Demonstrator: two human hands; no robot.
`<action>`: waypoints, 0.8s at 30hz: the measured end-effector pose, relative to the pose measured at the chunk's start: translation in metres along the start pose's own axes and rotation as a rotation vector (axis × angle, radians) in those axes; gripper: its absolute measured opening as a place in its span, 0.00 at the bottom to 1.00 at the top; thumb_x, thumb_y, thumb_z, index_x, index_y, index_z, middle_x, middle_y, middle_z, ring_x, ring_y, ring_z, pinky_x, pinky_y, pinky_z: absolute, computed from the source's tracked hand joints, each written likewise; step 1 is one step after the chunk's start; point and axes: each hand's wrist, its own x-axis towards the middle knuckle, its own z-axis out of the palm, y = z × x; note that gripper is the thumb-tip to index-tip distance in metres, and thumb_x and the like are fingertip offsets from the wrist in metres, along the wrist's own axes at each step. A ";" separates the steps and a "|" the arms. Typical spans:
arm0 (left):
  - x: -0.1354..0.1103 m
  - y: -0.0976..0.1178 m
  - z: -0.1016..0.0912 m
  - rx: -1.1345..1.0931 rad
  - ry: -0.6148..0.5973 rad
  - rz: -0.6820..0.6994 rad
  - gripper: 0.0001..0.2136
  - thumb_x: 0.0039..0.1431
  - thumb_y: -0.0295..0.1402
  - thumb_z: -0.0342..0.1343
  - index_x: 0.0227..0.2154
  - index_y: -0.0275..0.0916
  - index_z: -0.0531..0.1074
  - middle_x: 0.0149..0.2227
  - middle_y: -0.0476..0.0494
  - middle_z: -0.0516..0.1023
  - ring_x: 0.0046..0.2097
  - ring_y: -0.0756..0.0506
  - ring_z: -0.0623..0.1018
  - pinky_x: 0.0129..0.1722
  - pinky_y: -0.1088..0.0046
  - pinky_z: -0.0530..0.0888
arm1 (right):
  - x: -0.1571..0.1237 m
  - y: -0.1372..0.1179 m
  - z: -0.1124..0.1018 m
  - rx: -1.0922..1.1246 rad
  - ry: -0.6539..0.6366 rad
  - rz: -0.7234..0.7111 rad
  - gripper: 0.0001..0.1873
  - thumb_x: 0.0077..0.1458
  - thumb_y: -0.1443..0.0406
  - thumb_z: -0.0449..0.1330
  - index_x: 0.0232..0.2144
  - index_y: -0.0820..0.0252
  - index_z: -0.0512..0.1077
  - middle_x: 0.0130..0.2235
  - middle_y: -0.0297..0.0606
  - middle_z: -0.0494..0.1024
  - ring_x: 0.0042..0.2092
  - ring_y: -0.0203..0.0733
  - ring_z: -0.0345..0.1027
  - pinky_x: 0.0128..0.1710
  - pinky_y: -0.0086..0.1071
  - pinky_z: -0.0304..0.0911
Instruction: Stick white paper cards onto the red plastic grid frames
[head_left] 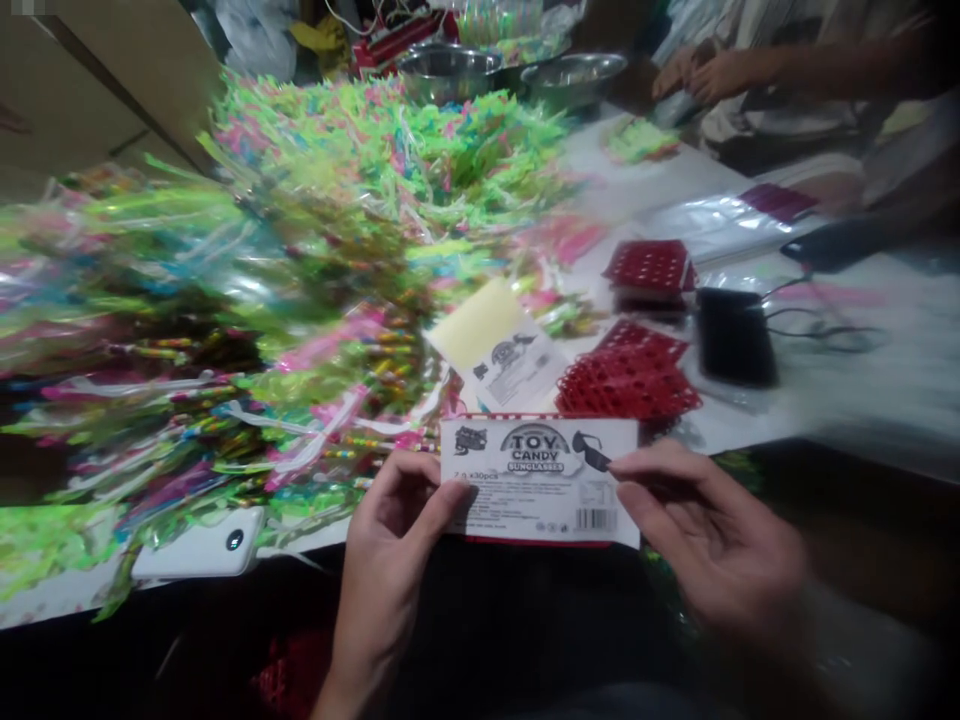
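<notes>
A white printed label point(540, 510) reading "Toy Candy Sunglasses" is stretched between my hands over the table's front edge. My left hand point(405, 530) pinches its left end, thumb on the front. At the right edge, the thumb and fingers of my right hand point(705, 520) are closed on the same label. A thin red strip point(525, 543) shows along the label's bottom and top; the rest of that red piece is hidden behind it. Just beyond lies a stack of labels point(517, 372) with a yellowish blank part. Red perforated pieces point(630, 375) lie beside that stack.
Heaps of colourful wrapped candy sticks point(337, 240) cover the table's left and back. A white power bank point(199, 545) lies at the front edge. A dark phone-like device point(735, 335) with a cable is at right. Metal bowls point(450, 70) stand behind; another person's hands point(705, 75) are at back right.
</notes>
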 end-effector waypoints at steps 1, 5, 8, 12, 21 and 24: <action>-0.001 0.001 0.000 -0.075 -0.012 -0.049 0.13 0.56 0.39 0.75 0.38 0.42 0.78 0.35 0.49 0.81 0.35 0.49 0.80 0.33 0.79 0.78 | -0.001 -0.003 -0.001 0.025 -0.001 0.004 0.08 0.66 0.68 0.65 0.39 0.48 0.81 0.39 0.34 0.77 0.40 0.38 0.75 0.40 0.25 0.72; -0.008 0.004 -0.003 -0.104 -0.087 -0.183 0.20 0.54 0.39 0.76 0.49 0.43 0.83 0.43 0.40 0.87 0.43 0.40 0.86 0.44 0.67 0.85 | 0.003 -0.005 -0.004 0.128 0.001 0.070 0.04 0.68 0.64 0.65 0.43 0.48 0.79 0.38 0.36 0.77 0.40 0.42 0.77 0.36 0.29 0.74; -0.012 0.003 -0.007 -0.012 -0.021 -0.139 0.16 0.54 0.41 0.77 0.44 0.42 0.86 0.43 0.40 0.88 0.43 0.39 0.87 0.44 0.69 0.85 | 0.014 0.005 -0.008 0.031 0.023 -0.031 0.10 0.67 0.61 0.66 0.50 0.47 0.76 0.36 0.34 0.76 0.40 0.42 0.77 0.38 0.30 0.74; -0.015 0.001 -0.010 0.019 0.150 -0.054 0.18 0.53 0.43 0.77 0.44 0.43 0.85 0.45 0.43 0.88 0.46 0.41 0.87 0.45 0.76 0.84 | 0.015 0.012 -0.011 -0.042 -0.004 -0.049 0.16 0.71 0.58 0.62 0.58 0.47 0.71 0.41 0.36 0.75 0.47 0.43 0.75 0.48 0.34 0.75; -0.013 -0.010 -0.006 -0.025 0.218 -0.115 0.29 0.41 0.43 0.82 0.47 0.41 0.81 0.44 0.41 0.89 0.42 0.40 0.88 0.39 0.74 0.85 | -0.009 -0.002 0.025 0.487 -0.104 0.213 0.18 0.69 0.59 0.65 0.59 0.44 0.70 0.58 0.42 0.78 0.46 0.43 0.79 0.28 0.27 0.80; -0.012 -0.013 -0.010 0.038 0.095 -0.154 0.28 0.43 0.45 0.82 0.46 0.40 0.81 0.41 0.40 0.89 0.40 0.39 0.88 0.37 0.72 0.85 | -0.001 -0.003 0.028 0.574 -0.071 0.179 0.15 0.68 0.61 0.66 0.54 0.48 0.71 0.50 0.38 0.81 0.37 0.38 0.79 0.24 0.26 0.79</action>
